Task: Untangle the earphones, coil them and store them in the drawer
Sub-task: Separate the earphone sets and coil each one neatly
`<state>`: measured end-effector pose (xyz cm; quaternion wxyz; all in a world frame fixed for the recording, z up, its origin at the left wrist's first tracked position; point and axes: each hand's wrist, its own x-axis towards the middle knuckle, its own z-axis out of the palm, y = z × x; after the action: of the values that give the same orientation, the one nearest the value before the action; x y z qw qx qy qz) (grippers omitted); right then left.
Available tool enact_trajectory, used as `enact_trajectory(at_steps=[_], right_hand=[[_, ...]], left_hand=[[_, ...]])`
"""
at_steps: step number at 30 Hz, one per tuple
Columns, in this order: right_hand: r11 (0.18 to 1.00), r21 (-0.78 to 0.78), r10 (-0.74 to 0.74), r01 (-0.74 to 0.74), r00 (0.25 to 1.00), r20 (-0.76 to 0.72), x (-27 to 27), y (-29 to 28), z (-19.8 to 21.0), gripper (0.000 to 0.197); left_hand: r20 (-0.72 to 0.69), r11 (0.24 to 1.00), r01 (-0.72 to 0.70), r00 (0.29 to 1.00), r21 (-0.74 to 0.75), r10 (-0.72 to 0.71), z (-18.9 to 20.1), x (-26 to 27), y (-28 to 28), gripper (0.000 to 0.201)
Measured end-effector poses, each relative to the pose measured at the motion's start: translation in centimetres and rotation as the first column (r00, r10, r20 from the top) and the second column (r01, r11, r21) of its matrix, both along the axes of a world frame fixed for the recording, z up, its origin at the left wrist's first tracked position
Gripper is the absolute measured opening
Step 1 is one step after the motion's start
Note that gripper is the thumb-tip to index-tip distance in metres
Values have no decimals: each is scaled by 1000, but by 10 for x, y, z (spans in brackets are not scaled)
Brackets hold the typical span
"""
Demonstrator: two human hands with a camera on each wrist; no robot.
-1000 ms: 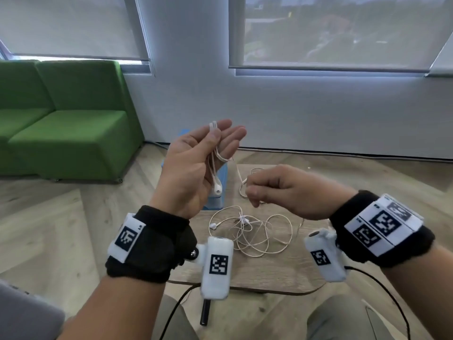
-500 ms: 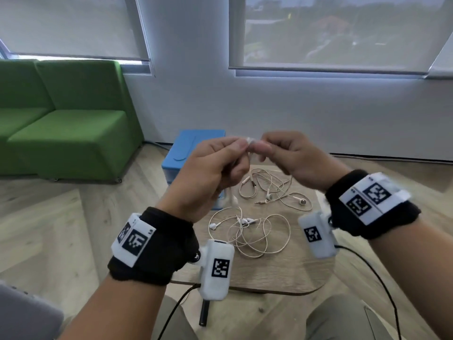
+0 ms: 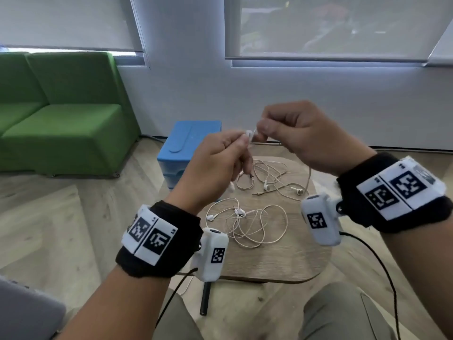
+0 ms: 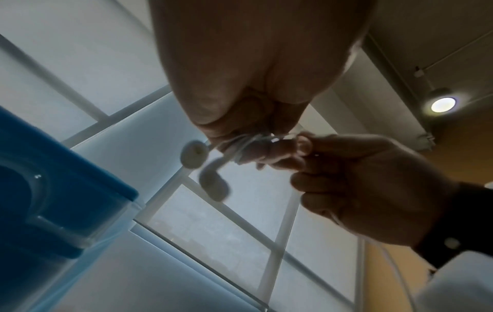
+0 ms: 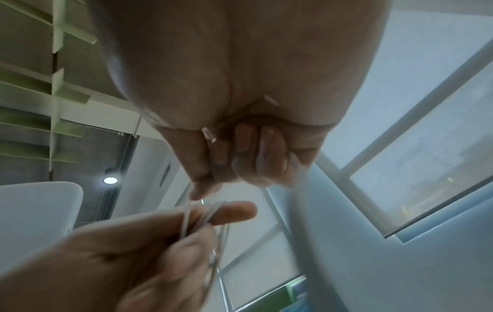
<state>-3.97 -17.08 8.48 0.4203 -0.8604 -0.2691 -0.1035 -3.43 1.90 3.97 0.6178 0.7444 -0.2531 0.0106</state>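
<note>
My left hand (image 3: pixel 235 146) holds a coil of white earphone cable (image 4: pixel 240 145) wound round its fingers, raised above the small wooden table (image 3: pixel 282 261). Two white earbuds (image 4: pixel 210 183) dangle below that hand in the left wrist view. My right hand (image 3: pixel 267 131) pinches the cable's end (image 3: pixel 250 133) right beside the left fingertips. Two more tangled earphone sets lie on the table: a white one (image 3: pixel 247 224) near me and a beige one (image 3: pixel 269 177) farther back. The blue drawer box (image 3: pixel 188 148) stands behind the table's left side, drawers closed.
A green sofa (image 3: pixel 61 119) stands at the left by the windowed wall. Wooden floor surrounds the table. My knees (image 3: pixel 343 315) are just below the table's near edge, with black camera cables hanging from both wrists.
The left hand turned palm-down and curled round the cable. The right hand rose from above the table to meet the left fingertips, and both hands now sit slightly higher.
</note>
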Motion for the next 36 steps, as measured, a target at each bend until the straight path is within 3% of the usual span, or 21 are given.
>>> enact_trajectory(at_steps=[3,5,9,11,13,16,20,23,26,32,36], right_hand=[[991,80,-112,110,994,16,11,-8,-14,29],[991,87,-101,103,994,-27,13,-10,-30,29],[998,-65,16,-27,987,-158,3,-1,-58,27],[976,-191,65,-106,976,-207,-5,4,-60,27],[961,-208,127,-182,959,-252,-12,8,-52,26],[962,-179,169,-206,965,-200,-18,10,-29,25],[981,-118,146,-151,988,-53,-10,0,-5,23],[995,-88,48,-45,998,35,-6,-5,-9,17],[999,33,18,-19,999,37,-10,0,-19,16],[994,112,-4,4,1000,3,-7,6,-41,19],[992,101,-72,72,997,3,-6,7,-50,16]], left_hand=[[-122,993,79,988,-94,-90,7,-2,1,34],[-145,972,124,977,-199,-155,12,-4,4,35],[-177,883,71,969,-464,-171,21,-5,6,29],[-188,861,3,976,-509,-114,19,-1,5,27],[-168,895,-59,986,-442,-18,15,2,2,28],[-51,979,-92,995,-184,84,5,4,-2,25],[27,999,39,999,22,-39,1,0,-4,33],[-94,996,79,992,-42,-83,6,-4,-3,29],[-181,991,105,976,-87,-119,7,-4,1,29],[-279,980,149,943,-131,-181,-2,-4,12,32],[-314,969,59,940,-239,-135,-14,-4,9,27]])
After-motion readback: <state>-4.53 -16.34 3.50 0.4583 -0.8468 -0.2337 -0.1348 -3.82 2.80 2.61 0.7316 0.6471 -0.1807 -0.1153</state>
